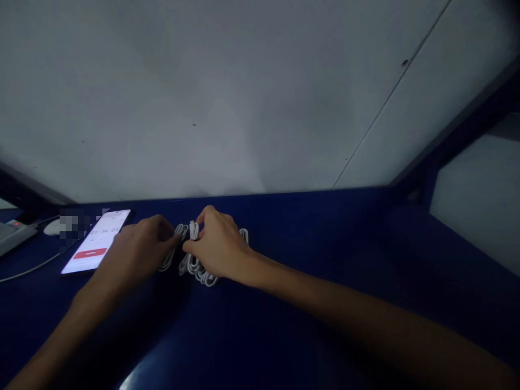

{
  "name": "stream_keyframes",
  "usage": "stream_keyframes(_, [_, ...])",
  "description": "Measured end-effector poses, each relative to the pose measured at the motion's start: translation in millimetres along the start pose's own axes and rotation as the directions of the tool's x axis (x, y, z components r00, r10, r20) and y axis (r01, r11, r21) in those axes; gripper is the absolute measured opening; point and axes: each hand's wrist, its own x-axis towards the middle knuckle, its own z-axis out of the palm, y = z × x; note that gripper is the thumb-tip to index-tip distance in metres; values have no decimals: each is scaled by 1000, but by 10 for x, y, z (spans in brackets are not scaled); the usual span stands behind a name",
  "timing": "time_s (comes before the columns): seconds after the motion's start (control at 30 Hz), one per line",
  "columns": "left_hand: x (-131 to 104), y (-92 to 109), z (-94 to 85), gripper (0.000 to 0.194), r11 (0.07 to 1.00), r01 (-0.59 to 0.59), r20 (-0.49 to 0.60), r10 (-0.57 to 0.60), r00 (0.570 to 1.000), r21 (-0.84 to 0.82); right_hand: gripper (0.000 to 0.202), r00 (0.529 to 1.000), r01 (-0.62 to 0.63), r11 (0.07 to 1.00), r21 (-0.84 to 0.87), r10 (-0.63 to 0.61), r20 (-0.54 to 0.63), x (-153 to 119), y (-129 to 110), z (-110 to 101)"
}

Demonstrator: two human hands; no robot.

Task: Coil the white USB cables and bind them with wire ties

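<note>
At the far left edge a grey device [10,234] with a small red light is cut off by the frame, and a thin cable [28,269] trails from that side across the dark blue table [325,244]. Beside it lies a phone [97,241], screen lit, showing digits and a red bar; a blurred patch covers what sits just behind its upper left corner, next to a small white object [52,227] that is hard to make out.

The left hand [140,244] reaches in from the lower left, forearm low over the table, fingers curled together and pinching one end of a bundle of white cable [195,265]. The right hand [215,244] comes in from the lower right on a long, outstretched forearm, knuckles up, thumb and forefinger closed on a white plug at the bundle's top. The bundle lies on the table between and under both hands; the right palm hides much of its loops. Dim light blurs the finer detail.
</note>
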Motion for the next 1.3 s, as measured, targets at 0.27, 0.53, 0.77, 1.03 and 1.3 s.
stream_keyframes(0.27, [-108, 145, 205, 39, 991, -113, -19, 112, 993, -73, 46, 998, -69, 998, 5, 69, -9, -92, 82, -129])
stream_keyframes(0.53, [-159, 155, 252, 35, 993, -114, -21, 113, 993, -35, 47, 993, -121, 991, 54, 121, 4, -25, 43, -290])
stream_keyframes(0.77, [-113, 57, 160, 34, 997, -81, -23, 81, 996, 10, 48, 999, -33, 999, -23, 33, -34, 60, 0, -121])
stream_keyframes(1.03, [-132, 74, 148, 47, 997, -63, 6, 63, 998, 44, 23, 997, 65, 986, -153, -58, 47, 40, 22, -217])
stream_keyframes(1.3, [-210, 154, 189, 63, 991, -49, 3, 49, 999, 124, 34, 999, 35, 838, -545, -25, 25, -180, 61, -542])
